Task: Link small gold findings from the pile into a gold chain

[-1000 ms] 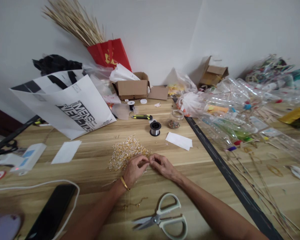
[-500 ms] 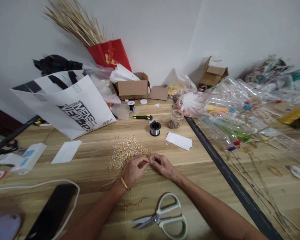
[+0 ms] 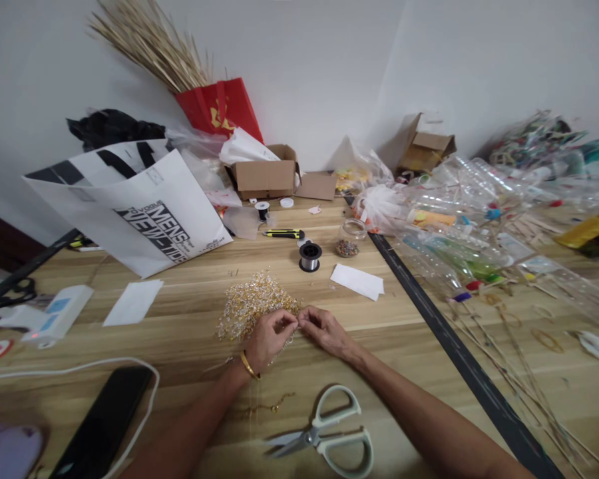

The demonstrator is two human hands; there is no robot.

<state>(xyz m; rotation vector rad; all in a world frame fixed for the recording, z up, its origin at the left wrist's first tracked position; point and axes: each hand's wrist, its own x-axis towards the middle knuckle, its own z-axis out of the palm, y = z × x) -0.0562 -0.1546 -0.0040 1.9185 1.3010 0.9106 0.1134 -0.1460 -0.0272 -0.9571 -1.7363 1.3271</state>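
My left hand [image 3: 270,338] and my right hand [image 3: 324,328] meet at the fingertips over the table, both closed in a pinch. Whatever they pinch is too small to make out. A heap of gold and clear beads [image 3: 254,299] lies just beyond my left hand, partly covered by it. Below the left hand a strand with a few beads shows on the wood. Closer to me lie a short gold chain [image 3: 274,406] and a pair of scissors [image 3: 314,436] with pale handles, blades pointing left.
Behind the hands stand a wire spool [image 3: 310,257], a yellow utility knife [image 3: 283,233] and a glass jar of beads [image 3: 348,246]. White paper [image 3: 358,281] lies right of the spool. A phone [image 3: 104,422] and cable are at left; plastic bottles [image 3: 444,206] crowd the right.
Both hands stay almost in place, fingertips still together. A little more of the beaded strand shows beneath my left hand.
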